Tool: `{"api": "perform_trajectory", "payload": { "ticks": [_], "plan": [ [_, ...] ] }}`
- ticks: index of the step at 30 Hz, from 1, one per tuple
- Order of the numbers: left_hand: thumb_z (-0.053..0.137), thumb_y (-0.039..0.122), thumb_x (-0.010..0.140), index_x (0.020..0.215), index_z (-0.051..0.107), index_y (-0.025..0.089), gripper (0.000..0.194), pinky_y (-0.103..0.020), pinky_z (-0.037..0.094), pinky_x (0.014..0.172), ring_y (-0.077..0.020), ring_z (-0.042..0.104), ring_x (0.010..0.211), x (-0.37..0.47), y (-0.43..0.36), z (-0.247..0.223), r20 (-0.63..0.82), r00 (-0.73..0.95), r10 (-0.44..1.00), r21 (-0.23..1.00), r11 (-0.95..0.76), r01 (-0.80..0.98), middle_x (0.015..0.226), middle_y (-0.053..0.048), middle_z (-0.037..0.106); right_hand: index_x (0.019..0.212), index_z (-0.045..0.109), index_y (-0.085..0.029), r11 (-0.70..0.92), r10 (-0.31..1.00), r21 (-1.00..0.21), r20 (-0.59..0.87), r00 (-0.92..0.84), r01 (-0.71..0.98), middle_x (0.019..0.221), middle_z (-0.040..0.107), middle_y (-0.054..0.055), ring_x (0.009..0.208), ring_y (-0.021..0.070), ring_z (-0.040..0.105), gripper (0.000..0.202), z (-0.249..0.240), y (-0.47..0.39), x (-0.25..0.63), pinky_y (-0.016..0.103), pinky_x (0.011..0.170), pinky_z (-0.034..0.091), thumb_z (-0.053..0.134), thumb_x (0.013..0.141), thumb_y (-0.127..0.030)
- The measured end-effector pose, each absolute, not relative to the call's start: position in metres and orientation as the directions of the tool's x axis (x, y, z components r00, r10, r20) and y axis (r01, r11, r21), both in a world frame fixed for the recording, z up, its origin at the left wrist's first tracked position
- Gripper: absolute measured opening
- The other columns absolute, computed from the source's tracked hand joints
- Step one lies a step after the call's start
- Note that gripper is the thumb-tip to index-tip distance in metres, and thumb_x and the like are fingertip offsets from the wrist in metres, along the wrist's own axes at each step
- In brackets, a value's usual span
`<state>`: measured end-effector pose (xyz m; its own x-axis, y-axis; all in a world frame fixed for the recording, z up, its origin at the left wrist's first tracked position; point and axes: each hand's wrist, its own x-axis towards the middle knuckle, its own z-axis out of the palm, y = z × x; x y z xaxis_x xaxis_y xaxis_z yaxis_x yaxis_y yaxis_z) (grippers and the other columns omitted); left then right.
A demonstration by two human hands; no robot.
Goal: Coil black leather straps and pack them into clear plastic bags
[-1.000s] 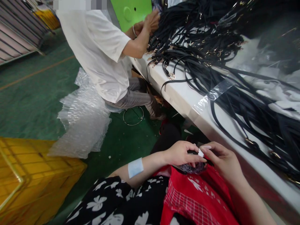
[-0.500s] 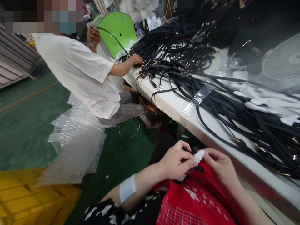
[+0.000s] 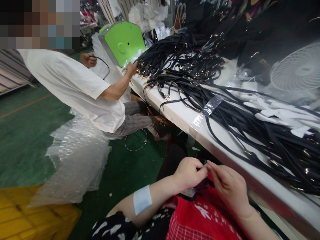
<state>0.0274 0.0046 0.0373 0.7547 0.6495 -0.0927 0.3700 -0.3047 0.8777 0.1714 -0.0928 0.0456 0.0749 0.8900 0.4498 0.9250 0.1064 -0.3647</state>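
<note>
Both hands meet over the red apron (image 3: 207, 216), left hand (image 3: 188, 173) and right hand (image 3: 228, 186) pinched shut on a small dark part (image 3: 204, 182), largely hidden; grip should stay fingertip-tight, close to the lap.

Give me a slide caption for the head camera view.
Left hand and right hand pinch a small item together beside a white table piled with black straps.

The person wears a black garment printed with white flowers (image 3: 117, 226), and over the lap lies a red apron (image 3: 200, 220) with white markings and a fine white check pattern. Both forearms are bare, without sleeves. A pale blue rectangular plaster (image 3: 142, 199) is stuck across the left forearm.
</note>
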Motion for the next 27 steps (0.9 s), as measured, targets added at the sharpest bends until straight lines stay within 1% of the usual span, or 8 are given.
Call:
{"api": "perform_trajectory", "payload": {
  "ticks": [3, 6, 9, 13, 16, 19, 23, 27],
  "plan": [
    [0.054, 0.023, 0.085, 0.051, 0.057, 0.017, 0.035, -0.027, 0.034, 0.058, -0.0123, 0.049, 0.057, 0.035, 0.003, 0.035, -0.105, 0.744, 0.659, 0.833, -0.351, 0.428, 0.056, -0.001, 0.057, 0.107, 0.075, -0.015, 0.142, 0.884, -0.194, 0.466, -0.036, 0.971, 0.077, 0.076, 0.007, 0.066, 0.0182, 0.069, 0.025, 0.046, -0.093, 0.173, 0.030, 0.066, 0.052, 0.053, 0.097, -0.021],
    [0.055, 0.026, 0.084, 0.054, 0.063, 0.017, 0.033, -0.028, 0.031, 0.056, -0.0133, 0.047, 0.055, 0.039, 0.004, 0.035, -0.142, 0.747, 0.649, 0.799, -0.370, 0.473, 0.055, -0.002, 0.060, 0.107, 0.075, -0.016, 0.142, 0.895, -0.182, 0.444, -0.047, 0.973, 0.079, 0.076, 0.007, 0.067, 0.0183, 0.069, 0.026, 0.045, -0.096, 0.174, 0.030, 0.065, 0.052, 0.052, 0.097, -0.022],
    [0.056, 0.029, 0.085, 0.056, 0.069, 0.017, 0.034, -0.029, 0.028, 0.054, -0.0130, 0.046, 0.052, 0.036, 0.008, 0.036, -0.183, 0.736, 0.652, 0.781, -0.359, 0.511, 0.052, -0.002, 0.060, 0.104, 0.074, -0.019, 0.126, 0.919, -0.369, 0.393, 0.032, 0.921, 0.082, 0.077, 0.006, 0.070, 0.0181, 0.071, 0.022, 0.044, -0.098, 0.176, 0.029, 0.069, 0.053, 0.054, 0.096, -0.025],
    [0.055, 0.038, 0.089, 0.055, 0.070, 0.015, 0.044, -0.029, 0.023, 0.051, -0.0103, 0.041, 0.047, 0.023, 0.013, 0.037, -0.271, 0.644, 0.715, 0.773, -0.237, 0.588, 0.047, -0.001, 0.055, 0.109, 0.068, -0.021, -0.169, 0.928, -0.744, 0.102, 0.359, 0.647, 0.082, 0.075, 0.004, 0.069, 0.0185, 0.069, 0.028, 0.046, -0.094, 0.173, 0.028, 0.065, 0.054, 0.054, 0.095, -0.041],
    [0.055, 0.040, 0.090, 0.056, 0.070, 0.014, 0.045, -0.027, 0.025, 0.051, -0.0092, 0.043, 0.048, 0.016, 0.015, 0.039, -0.282, 0.637, 0.717, 0.801, -0.190, 0.568, 0.048, 0.001, 0.052, 0.092, 0.069, -0.019, -0.264, 0.936, -0.893, -0.147, 0.319, 0.364, 0.073, 0.070, 0.004, 0.065, 0.0187, 0.065, 0.039, 0.047, -0.084, 0.166, 0.028, 0.061, 0.052, 0.050, 0.093, -0.053],
    [0.055, 0.038, 0.091, 0.052, 0.063, 0.016, 0.045, -0.028, 0.026, 0.053, -0.0106, 0.044, 0.052, 0.015, 0.013, 0.043, -0.198, 0.731, 0.653, 0.806, -0.316, 0.500, 0.050, 0.000, 0.051, 0.076, 0.068, -0.018, -0.301, 0.932, -0.936, -0.249, 0.264, 0.180, 0.069, 0.067, 0.004, 0.065, 0.0185, 0.062, 0.044, 0.045, -0.077, 0.161, 0.028, 0.060, 0.051, 0.056, 0.089, -0.058],
    [0.050, 0.032, 0.094, 0.068, 0.060, 0.017, 0.031, -0.026, 0.038, 0.066, -0.0142, 0.055, 0.071, 0.017, 0.012, 0.039, -0.042, 0.807, 0.589, 0.881, -0.359, 0.307, 0.072, -0.002, 0.062, 0.081, 0.073, -0.017, -0.321, 0.895, -0.931, -0.239, 0.377, 0.172, 0.073, 0.072, 0.005, 0.069, 0.0207, 0.066, 0.042, 0.039, -0.081, 0.171, 0.030, 0.064, 0.053, 0.060, 0.088, -0.057],
    [0.055, 0.043, 0.093, 0.088, 0.056, 0.018, 0.025, -0.024, 0.041, 0.061, -0.0129, 0.056, 0.066, 0.024, 0.017, 0.017, -0.263, 0.644, 0.718, 0.928, 0.005, 0.373, 0.074, 0.001, 0.061, 0.086, 0.075, -0.020, -0.266, 0.832, -0.869, 0.011, 0.555, 0.416, 0.080, 0.076, 0.007, 0.070, 0.0220, 0.068, 0.038, 0.045, -0.096, 0.186, 0.032, 0.067, 0.055, 0.054, 0.093, -0.050]
  ]
}}
